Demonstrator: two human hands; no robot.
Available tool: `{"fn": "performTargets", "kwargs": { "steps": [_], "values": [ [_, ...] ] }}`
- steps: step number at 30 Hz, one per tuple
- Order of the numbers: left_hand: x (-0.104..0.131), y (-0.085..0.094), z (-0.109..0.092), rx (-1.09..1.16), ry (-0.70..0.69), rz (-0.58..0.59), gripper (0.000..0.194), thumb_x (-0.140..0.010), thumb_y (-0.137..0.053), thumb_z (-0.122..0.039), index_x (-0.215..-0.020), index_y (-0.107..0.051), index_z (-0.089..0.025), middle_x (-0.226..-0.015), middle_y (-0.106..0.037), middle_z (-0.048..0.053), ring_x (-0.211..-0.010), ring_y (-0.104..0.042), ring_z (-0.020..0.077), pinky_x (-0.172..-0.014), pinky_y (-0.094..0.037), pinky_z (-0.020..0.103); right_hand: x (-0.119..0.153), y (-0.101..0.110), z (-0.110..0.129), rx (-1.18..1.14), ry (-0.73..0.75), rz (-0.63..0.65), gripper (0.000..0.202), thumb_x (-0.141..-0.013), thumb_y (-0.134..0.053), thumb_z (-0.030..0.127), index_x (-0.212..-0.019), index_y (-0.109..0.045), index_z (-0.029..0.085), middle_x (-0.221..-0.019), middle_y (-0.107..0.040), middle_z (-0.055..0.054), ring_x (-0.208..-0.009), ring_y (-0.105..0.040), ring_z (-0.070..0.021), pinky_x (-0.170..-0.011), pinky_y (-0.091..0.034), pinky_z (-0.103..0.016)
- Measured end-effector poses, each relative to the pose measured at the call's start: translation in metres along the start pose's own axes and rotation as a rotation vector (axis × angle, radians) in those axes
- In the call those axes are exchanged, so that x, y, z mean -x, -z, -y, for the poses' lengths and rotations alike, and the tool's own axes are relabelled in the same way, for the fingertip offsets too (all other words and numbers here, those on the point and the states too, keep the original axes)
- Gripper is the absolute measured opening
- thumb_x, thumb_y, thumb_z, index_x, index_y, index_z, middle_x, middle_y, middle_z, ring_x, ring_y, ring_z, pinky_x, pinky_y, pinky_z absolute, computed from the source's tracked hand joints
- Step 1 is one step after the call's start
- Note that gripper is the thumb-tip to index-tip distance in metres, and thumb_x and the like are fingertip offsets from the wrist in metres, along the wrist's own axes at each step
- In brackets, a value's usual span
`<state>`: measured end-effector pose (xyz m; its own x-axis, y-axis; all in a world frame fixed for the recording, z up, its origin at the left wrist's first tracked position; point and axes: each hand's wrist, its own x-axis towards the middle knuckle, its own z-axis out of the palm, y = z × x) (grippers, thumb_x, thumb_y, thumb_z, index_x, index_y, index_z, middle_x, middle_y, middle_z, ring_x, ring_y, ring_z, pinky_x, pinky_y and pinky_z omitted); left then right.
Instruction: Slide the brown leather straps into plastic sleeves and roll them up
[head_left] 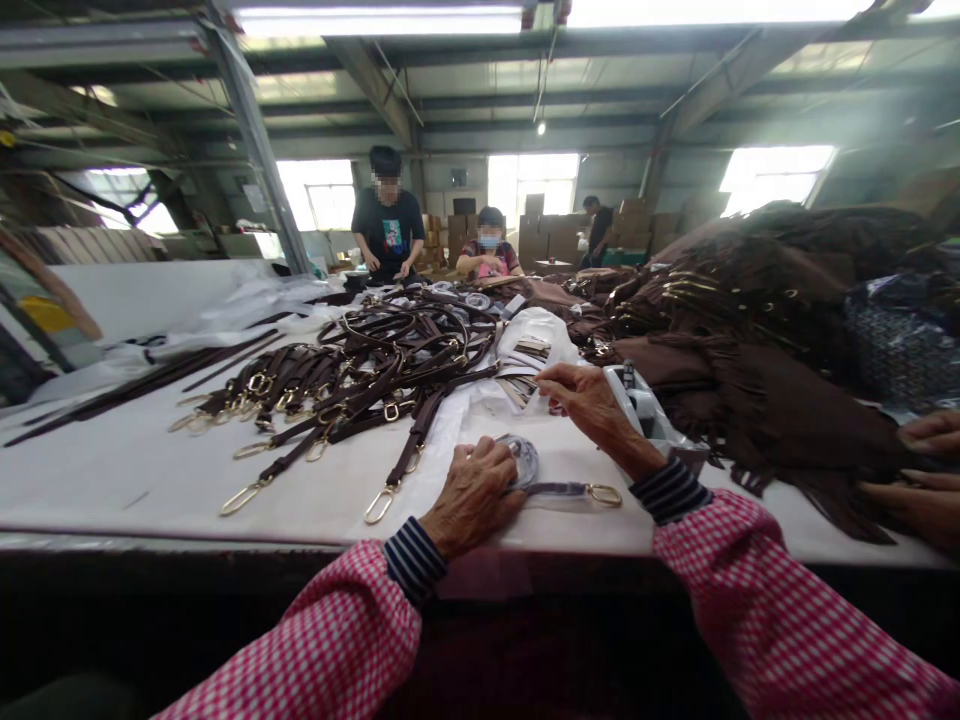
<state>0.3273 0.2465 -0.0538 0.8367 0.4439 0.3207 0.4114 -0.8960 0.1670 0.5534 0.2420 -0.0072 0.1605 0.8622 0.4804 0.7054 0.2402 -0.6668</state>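
Note:
My left hand [476, 492] rests on the near edge of a coiled strap in pale wrapping [523, 460], its fingers curled over the coil. From the coil a short wrapped end with a gold clasp [604, 495] points right along the white table [300, 500]. My right hand [589, 405] is raised above the table, thumb and index finger pinched together beside a clear plastic bag [538, 335] with flat strips; whether anything small is between the fingertips is too unclear to tell. A pile of dark brown straps [382, 375] with gold clasps lies to the left.
Brown fringed fabric pieces [757, 400] are heaped at the right, with another person's hands [922, 490] at their edge. A plastic bag [652, 405] stands beside my right wrist. Across the table are a standing person [388, 230] and a masked person [489, 250].

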Motion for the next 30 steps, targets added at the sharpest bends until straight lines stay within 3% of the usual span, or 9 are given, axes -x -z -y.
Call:
{"fn": "performTargets", "kwargs": {
  "steps": [4,8,11,16,23,27,30],
  "values": [
    [0.001,-0.002,-0.001,0.026,-0.006,-0.076,0.010,-0.091,-0.066,-0.023,-0.087,-0.060,-0.017,-0.104,-0.067,0.006,-0.102,-0.056,0.0249,-0.087,-0.040,0.043,-0.026,-0.014,-0.009,0.148,0.000,-0.012,0.024,-0.091,-0.054,0.023,-0.094,-0.076,0.013,-0.087,-0.075,-0.008,-0.080,-0.067,-0.0206,-0.071,-0.050,-0.029],
    [0.011,0.009,0.003,0.141,0.007,-0.140,0.011,-0.088,-0.067,-0.017,-0.086,-0.057,-0.019,-0.102,-0.065,0.004,-0.101,-0.055,0.0231,-0.086,-0.039,0.040,-0.037,-0.033,-0.022,0.332,0.003,0.078,0.017,-0.092,-0.059,0.017,-0.087,-0.075,0.016,-0.095,-0.076,-0.008,-0.095,-0.068,-0.0223,-0.087,-0.049,-0.032],
    [0.020,0.010,0.010,0.226,0.073,-0.170,0.014,-0.085,-0.067,-0.012,-0.084,-0.056,-0.019,-0.100,-0.065,0.003,-0.100,-0.054,0.0228,-0.086,-0.037,0.039,-0.038,-0.047,-0.031,0.466,-0.035,0.157,0.010,-0.093,-0.068,0.024,-0.093,-0.073,0.016,-0.102,-0.074,-0.007,-0.101,-0.067,-0.0236,-0.094,-0.050,-0.039],
    [0.026,-0.002,0.016,0.301,0.114,-0.187,0.019,-0.081,-0.065,-0.006,-0.080,-0.052,-0.019,-0.096,-0.065,0.002,-0.097,-0.054,0.0220,-0.085,-0.034,0.039,-0.041,-0.057,-0.037,0.598,-0.125,0.212,0.022,-0.100,-0.066,0.036,-0.104,-0.069,0.015,-0.108,-0.071,-0.006,-0.101,-0.068,-0.0223,-0.092,-0.055,-0.044],
    [0.024,0.000,0.019,0.465,0.199,-0.266,0.014,-0.080,-0.063,-0.009,-0.079,-0.054,-0.019,-0.096,-0.065,0.004,-0.098,-0.054,0.0230,-0.088,-0.035,0.039,-0.035,-0.048,-0.022,0.686,-0.125,0.115,0.017,-0.102,-0.061,0.028,-0.099,-0.071,0.015,-0.102,-0.073,-0.007,-0.099,-0.069,-0.0215,-0.091,-0.053,-0.040],
    [0.026,0.022,0.024,0.700,0.272,-0.295,0.012,-0.085,-0.067,-0.023,-0.076,-0.060,-0.018,-0.097,-0.065,0.005,-0.097,-0.057,0.0223,-0.089,-0.039,0.035,-0.019,-0.028,-0.007,0.691,-0.103,-0.003,0.019,-0.099,-0.057,0.017,-0.088,-0.073,0.016,-0.093,-0.077,-0.011,-0.095,-0.070,-0.0231,-0.080,-0.045,-0.031],
    [0.032,0.045,0.026,0.953,0.415,-0.322,0.026,-0.085,-0.070,-0.039,-0.075,-0.064,-0.017,-0.083,-0.063,0.003,-0.078,-0.053,0.0173,-0.073,-0.040,0.030,-0.001,-0.006,0.005,0.652,-0.094,-0.087,0.019,-0.096,-0.061,0.020,-0.082,-0.072,0.018,-0.084,-0.076,-0.009,-0.085,-0.071,-0.0244,-0.071,-0.041,-0.031]
  ]
}}
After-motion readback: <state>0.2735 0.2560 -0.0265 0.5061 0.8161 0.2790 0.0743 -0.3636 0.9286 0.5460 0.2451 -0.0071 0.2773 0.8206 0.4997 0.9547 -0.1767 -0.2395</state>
